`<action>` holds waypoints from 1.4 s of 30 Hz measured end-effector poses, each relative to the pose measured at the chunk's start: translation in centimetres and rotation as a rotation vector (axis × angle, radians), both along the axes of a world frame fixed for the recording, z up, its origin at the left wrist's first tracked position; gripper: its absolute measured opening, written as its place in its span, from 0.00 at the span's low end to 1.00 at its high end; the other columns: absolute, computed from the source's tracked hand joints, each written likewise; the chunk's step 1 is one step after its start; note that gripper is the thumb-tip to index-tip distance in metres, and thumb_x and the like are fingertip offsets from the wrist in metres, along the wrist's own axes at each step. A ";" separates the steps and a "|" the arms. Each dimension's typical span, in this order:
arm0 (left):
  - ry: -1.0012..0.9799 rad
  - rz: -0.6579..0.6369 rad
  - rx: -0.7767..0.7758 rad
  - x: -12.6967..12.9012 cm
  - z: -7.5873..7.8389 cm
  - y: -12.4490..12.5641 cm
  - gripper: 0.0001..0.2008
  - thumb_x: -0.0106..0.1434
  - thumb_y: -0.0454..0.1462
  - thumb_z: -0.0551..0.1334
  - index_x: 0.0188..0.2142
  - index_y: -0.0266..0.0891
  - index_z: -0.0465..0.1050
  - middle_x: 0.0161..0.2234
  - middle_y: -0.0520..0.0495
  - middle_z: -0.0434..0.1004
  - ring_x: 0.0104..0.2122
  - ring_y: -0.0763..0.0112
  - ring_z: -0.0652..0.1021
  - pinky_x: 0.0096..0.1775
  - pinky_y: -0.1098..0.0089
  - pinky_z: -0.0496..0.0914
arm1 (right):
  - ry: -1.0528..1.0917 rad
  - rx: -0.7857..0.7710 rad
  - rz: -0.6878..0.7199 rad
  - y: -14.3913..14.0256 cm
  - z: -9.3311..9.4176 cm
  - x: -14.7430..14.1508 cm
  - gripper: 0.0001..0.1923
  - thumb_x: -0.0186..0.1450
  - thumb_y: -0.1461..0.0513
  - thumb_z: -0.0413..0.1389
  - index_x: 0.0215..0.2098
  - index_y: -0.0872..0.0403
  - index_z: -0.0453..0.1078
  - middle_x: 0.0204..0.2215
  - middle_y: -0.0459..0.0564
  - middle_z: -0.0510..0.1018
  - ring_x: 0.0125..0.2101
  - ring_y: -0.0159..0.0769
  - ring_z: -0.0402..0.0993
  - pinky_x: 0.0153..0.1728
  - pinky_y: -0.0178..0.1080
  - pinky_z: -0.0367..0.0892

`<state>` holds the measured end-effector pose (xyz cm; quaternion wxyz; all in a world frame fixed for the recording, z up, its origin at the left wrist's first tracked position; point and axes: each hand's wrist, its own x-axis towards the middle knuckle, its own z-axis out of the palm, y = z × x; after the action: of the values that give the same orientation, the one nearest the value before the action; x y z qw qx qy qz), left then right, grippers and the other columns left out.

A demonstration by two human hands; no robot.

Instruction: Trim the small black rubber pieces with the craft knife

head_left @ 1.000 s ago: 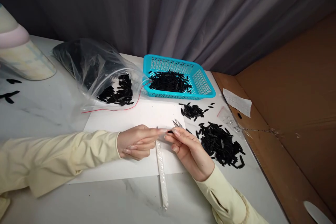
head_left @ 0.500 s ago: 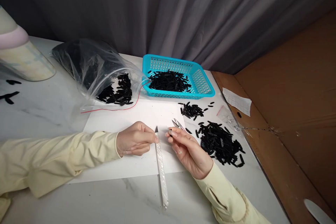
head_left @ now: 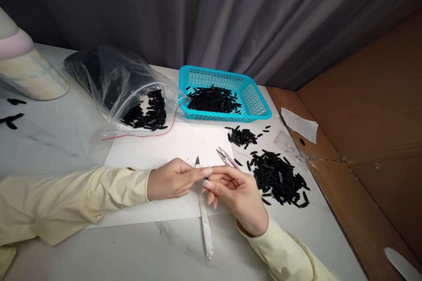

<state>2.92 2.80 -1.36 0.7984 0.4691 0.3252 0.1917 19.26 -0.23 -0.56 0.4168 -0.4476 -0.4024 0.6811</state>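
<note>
My left hand (head_left: 174, 180) and my right hand (head_left: 243, 195) meet above a white sheet of paper (head_left: 145, 206). Between their fingertips is a small black piece (head_left: 206, 178), mostly covered by the fingers. Both hands are closed in a pinch on it. Under them lies a craft knife (head_left: 205, 228) with a wrapped white handle, its blade pointing away from me. Thread snips (head_left: 227, 158) with pointed blades rest just beyond my right hand. To the right is a heap of slim black pieces (head_left: 280, 178), with a smaller pile (head_left: 243, 137) behind it.
A blue basket (head_left: 227, 117) holding black pieces stands at the back. Left of it lies an open clear zip bag (head_left: 112, 92) of similar pieces. A bottle (head_left: 29, 70) stands far left. Cardboard (head_left: 362, 140) walls off the right, with a paper slip (head_left: 299, 125) near it.
My right hand has turned and moved left, bringing the black piece to my left fingertips. My left hand has reached slightly right, and the two hands now touch.
</note>
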 end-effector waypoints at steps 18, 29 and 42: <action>-0.051 -0.009 -0.150 -0.3 0.3 -0.4 0.31 0.52 0.57 0.58 0.08 0.39 0.50 0.04 0.59 0.45 0.07 0.84 0.51 0.11 0.76 0.42 | 0.060 0.059 0.178 0.0 0.0 0.2 0.10 0.62 0.57 0.56 0.30 0.57 0.67 0.21 0.47 0.76 0.19 0.28 0.72 0.19 0.31 0.67; -0.022 0.002 -0.151 -0.4 0.0 -0.4 0.28 0.62 0.48 0.50 0.09 0.39 0.51 0.04 0.57 0.45 0.06 0.83 0.50 0.10 0.78 0.43 | 0.030 -0.014 0.247 -0.2 -0.5 -0.2 0.15 0.64 0.53 0.52 0.30 0.57 0.64 0.19 0.46 0.74 0.14 0.26 0.67 0.17 0.30 0.62; -0.087 -0.042 -0.197 -0.5 -0.3 -0.3 0.29 0.63 0.49 0.48 0.10 0.39 0.52 0.04 0.57 0.46 0.05 0.82 0.51 0.09 0.80 0.44 | 0.065 -0.051 0.232 -0.2 -0.3 -0.2 0.14 0.64 0.54 0.51 0.27 0.56 0.64 0.17 0.45 0.74 0.12 0.25 0.63 0.16 0.30 0.60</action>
<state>2.44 2.51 -1.68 0.8580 0.3861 0.2976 0.1619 19.11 -0.40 -0.84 0.3365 -0.3863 -0.4201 0.7490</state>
